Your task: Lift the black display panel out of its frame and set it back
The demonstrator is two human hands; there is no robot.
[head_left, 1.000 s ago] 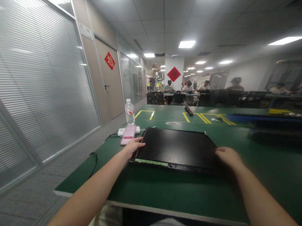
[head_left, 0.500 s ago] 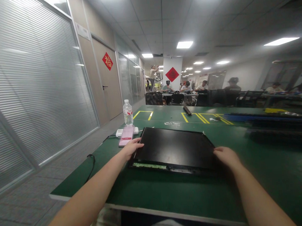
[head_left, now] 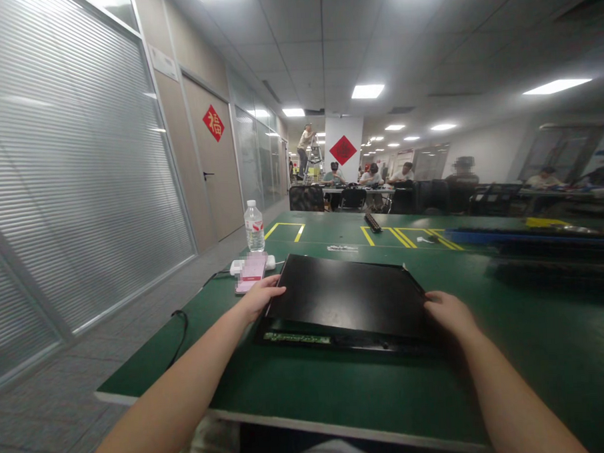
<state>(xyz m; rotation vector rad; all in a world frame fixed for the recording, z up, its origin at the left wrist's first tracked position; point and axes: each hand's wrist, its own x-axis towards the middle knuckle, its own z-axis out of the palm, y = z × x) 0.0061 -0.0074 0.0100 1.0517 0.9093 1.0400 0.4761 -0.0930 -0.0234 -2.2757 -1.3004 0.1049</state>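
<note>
Left hand (head_left: 258, 299) and right hand (head_left: 450, 313): fingers gripping opposite side edges of black display panel (head_left: 350, 294), over green counter (head_left: 339, 385). Green circuit strip (head_left: 297, 338) along near edge. Pink-screened phone (head_left: 251, 274) near left hand.

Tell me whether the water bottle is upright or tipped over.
Upright. The water bottle stands on the green table, its body vertical and its white cap at the top.

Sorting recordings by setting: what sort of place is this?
Probably an open-plan office or electronics workroom: ceiling light panels, people seated at far tables, and a dark panel with a green circuit strip.
</note>
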